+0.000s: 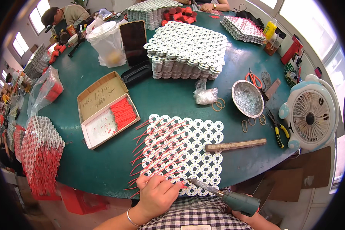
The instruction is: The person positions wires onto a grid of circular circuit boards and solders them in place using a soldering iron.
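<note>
A panel of round white circuit boards (207,168) lies at the near edge of the table, with rows of thin red wires (159,138) across its left and middle columns. My left hand (157,195) is closed in a pinch over the panel's near rows; a short red wire end shows just past the fingertips. A green-handled soldering gun (239,202) is gripped in my right hand (249,216), which is partly hidden behind the handle. Its metal tip points left and meets the near rows of boards beside my left fingertips. Whether it touches a joint is too small to tell.
An open cardboard box (103,94) holds cut red wires. Beyond it stand a tall stack of board panels (188,42) and a phone (134,43). Right of the panel lie a wooden strip (235,145), a metal bowl (247,98), pliers (278,128) and a fan (309,118). Other people sit further back.
</note>
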A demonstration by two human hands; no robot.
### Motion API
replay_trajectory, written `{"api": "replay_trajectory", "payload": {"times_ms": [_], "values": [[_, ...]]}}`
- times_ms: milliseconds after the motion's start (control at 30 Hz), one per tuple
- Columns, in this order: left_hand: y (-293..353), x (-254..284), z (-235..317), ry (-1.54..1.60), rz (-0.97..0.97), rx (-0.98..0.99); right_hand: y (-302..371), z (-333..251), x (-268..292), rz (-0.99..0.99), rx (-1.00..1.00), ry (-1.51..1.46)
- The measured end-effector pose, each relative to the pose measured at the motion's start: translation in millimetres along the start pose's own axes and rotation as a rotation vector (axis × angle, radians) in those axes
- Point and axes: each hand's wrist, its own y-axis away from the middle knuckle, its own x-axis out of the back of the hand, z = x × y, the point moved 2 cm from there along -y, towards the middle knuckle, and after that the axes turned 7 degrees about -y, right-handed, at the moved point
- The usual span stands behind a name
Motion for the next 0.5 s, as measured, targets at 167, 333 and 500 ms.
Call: {"api": "replay_trajectory", "payload": {"times_ms": [167,333,500], "values": [[-2.0,1.1,-0.5,-0.005,-0.002,-0.001,2.0,1.4,-1.8,0.015,0.018,-0.024],[2.7,-1.9,-2.1,-0.006,-0.051,-0.006,-16.2,-23.6,-5.9,-0.013,-0.091,-0.226],[-2.5,2.5,-1.7,-0.019,-0.029,-0.01,-19.3,-25.5,-6.6,-0.013,0.014,-0.106]]}}
